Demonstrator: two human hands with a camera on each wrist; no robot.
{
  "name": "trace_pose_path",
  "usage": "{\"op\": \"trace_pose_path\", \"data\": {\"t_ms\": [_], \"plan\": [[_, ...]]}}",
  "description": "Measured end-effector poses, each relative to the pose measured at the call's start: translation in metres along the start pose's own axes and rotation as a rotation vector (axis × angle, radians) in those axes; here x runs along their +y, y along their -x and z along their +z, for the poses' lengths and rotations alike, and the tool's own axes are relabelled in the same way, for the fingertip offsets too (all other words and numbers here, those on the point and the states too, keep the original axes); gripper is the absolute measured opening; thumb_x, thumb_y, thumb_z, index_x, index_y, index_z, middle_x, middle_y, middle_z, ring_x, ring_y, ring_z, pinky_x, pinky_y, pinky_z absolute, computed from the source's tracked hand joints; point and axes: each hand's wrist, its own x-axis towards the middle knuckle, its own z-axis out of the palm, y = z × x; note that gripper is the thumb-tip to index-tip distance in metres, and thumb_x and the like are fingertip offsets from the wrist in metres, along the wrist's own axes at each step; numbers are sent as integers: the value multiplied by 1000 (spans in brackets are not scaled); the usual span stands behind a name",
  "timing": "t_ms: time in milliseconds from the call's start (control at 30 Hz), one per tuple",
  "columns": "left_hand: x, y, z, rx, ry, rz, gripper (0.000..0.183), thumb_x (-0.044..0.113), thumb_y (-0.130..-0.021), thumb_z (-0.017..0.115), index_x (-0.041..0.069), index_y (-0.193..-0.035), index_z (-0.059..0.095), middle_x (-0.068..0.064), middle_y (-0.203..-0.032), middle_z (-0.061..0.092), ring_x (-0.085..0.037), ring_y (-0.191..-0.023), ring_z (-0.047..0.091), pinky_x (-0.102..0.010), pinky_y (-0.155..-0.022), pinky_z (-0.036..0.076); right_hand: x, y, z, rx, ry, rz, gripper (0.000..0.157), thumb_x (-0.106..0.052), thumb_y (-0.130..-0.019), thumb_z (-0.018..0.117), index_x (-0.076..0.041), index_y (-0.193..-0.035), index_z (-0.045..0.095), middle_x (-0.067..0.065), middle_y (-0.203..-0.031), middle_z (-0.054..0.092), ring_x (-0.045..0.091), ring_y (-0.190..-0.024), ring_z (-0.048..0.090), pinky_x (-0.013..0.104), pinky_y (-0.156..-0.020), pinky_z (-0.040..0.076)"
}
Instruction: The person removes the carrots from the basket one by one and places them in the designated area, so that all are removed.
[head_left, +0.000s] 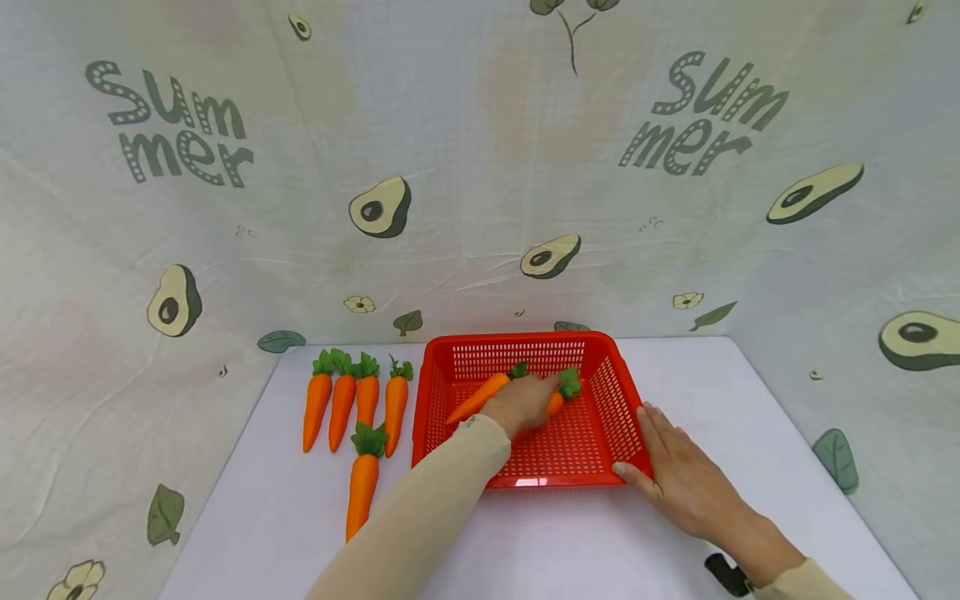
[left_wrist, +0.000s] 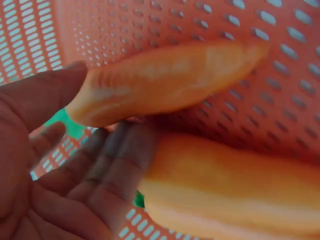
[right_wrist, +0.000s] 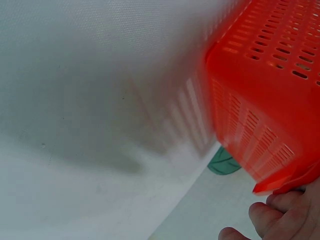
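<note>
A red perforated plastic basket (head_left: 510, 482) stands on the white table. Inside it, my left hand (head_left: 522, 404) pinches an orange carrot (left_wrist: 165, 82) near its green leafy end, thumb on one side and fingers on the other. A second carrot (head_left: 480, 396) lies in the basket beside this hand, close to the fingers in the left wrist view. My right hand (head_left: 686, 475) rests against the basket's front right corner, fingers extended along the outer side wall and thumb at the front rim.
Several carrots with green tops (head_left: 343, 408) lie in a row left of the basket. Another carrot (head_left: 363, 483) lies nearer, partly hidden by my left sleeve (head_left: 427, 517). Behind the table hangs a printed cloth (head_left: 465, 275).
</note>
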Motion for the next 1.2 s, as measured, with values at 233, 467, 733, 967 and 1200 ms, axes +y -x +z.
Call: {"op": "trace_pose_path", "data": {"t_ms": [233,467,733,967,1200], "plan": [[9,7,3,-30,-35,-32,63,18,-103,67,24,-160,44,-4,-137,69,-20,-122,66,-34,-105,55,-1,0,0,-6,-3,13,101,-62,-101,58,8,-164,22,31,-168,27,49,-152,33,67,-120,34],[5,10,4,-76,-1,0,62,18,-104,66,35,-159,45,-2,-138,68,-18,-117,64,-36,-105,54,-1,0,1,-13,-7,18,101,-62,-101,58,8,-164,21,32,-168,27,49,-152,33,67,-120,34],[-6,9,-9,-22,279,73,67,8,-94,77,32,-151,53,1,-127,66,-17,-100,59,-30,-84,53,-1,0,-1,-22,-9,25,103,-64,-101,56,7,-165,19,31,-169,26,49,-152,32,68,-121,33],[-21,14,-26,87,371,118,68,17,-91,83,27,-150,51,-2,-127,63,-17,-106,58,-28,-86,55,0,1,-1,-33,-15,32,103,-65,-101,56,7,-165,18,32,-168,25,50,-151,34,68,-120,34],[-39,28,-36,141,453,127,65,15,-93,81,24,-149,50,-2,-132,62,-19,-111,59,-32,-92,57,-1,-1,-2,-38,-11,23,104,-65,-101,56,6,-165,16,33,-168,25,51,-151,33,68,-120,34]]}}
